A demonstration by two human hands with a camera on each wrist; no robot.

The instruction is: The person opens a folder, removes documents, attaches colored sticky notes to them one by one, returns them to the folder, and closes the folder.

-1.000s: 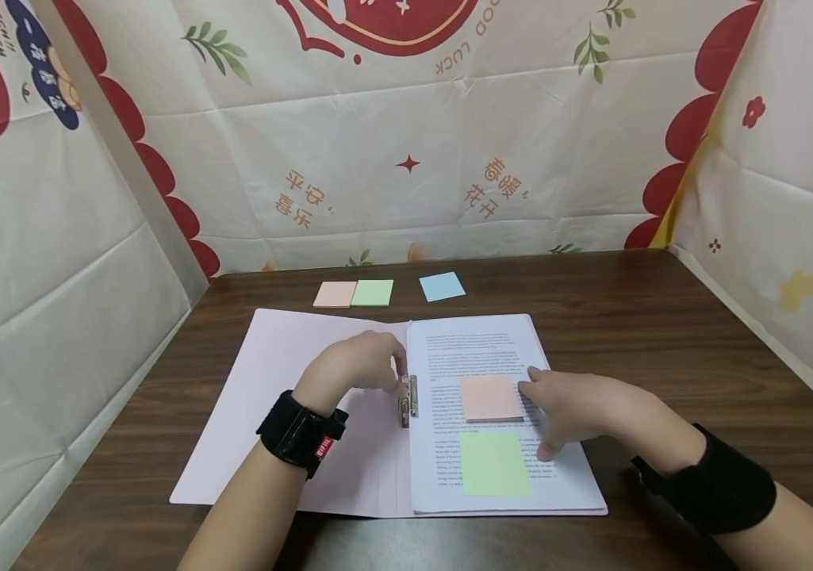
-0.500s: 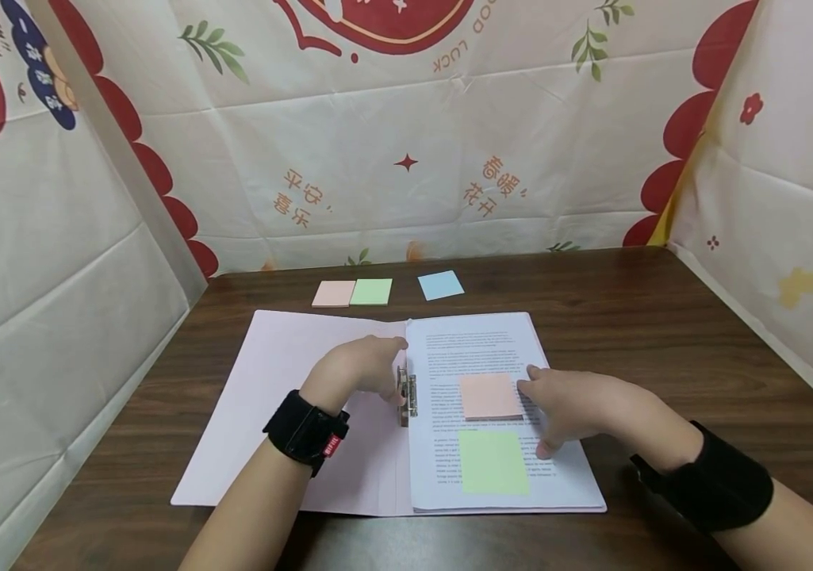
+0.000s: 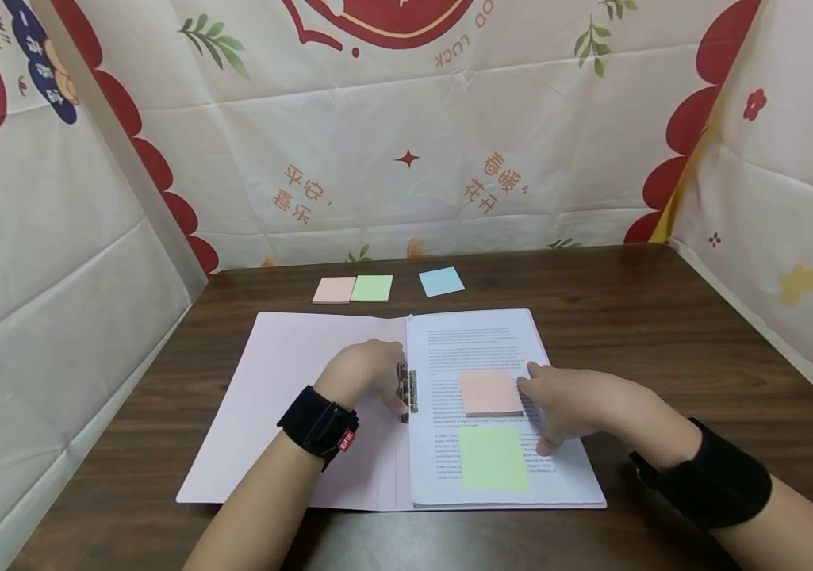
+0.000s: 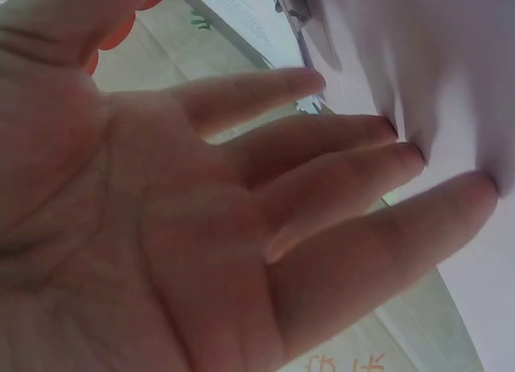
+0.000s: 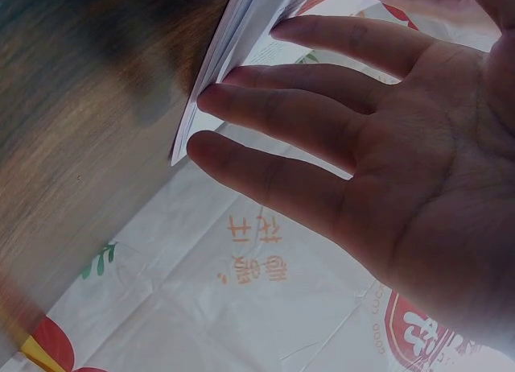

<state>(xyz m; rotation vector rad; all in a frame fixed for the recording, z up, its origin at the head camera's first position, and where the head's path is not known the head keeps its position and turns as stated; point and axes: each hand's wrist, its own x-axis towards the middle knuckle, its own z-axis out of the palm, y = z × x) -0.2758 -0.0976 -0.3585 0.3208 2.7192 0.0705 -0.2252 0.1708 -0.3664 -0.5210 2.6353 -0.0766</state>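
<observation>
A dark wooden table stood w/ printed cloth walls on three sides. At the far edge lay three loose sticky-note pads: a peach pad touching a green pad, and a blue pad a bit apart to the right. In the middle lay an open pale lilac paper folder, its left flap bare, its right half carrying a stack of printed white pages. A peach square sticky note sat on the top page, w/ a green square sticky note just nearer. A small metal spring clip sat at the folder's spine, clamping the stack's left edge.

The left hand rested on the left flap right by the spine; thumb and forefinger were at the clip, apparently pinching it, tho the head view hid the contact. Left wrist view showed the other fingers fairly straight, tips pressing the lilac sheet.

The right hand lay flat, fingers spread and straight, holding nothing. Its fingertips pressed the pages near the stack's right edge, forefinger tip beside the peach note's right edge. Both wrists wore black straps.
</observation>
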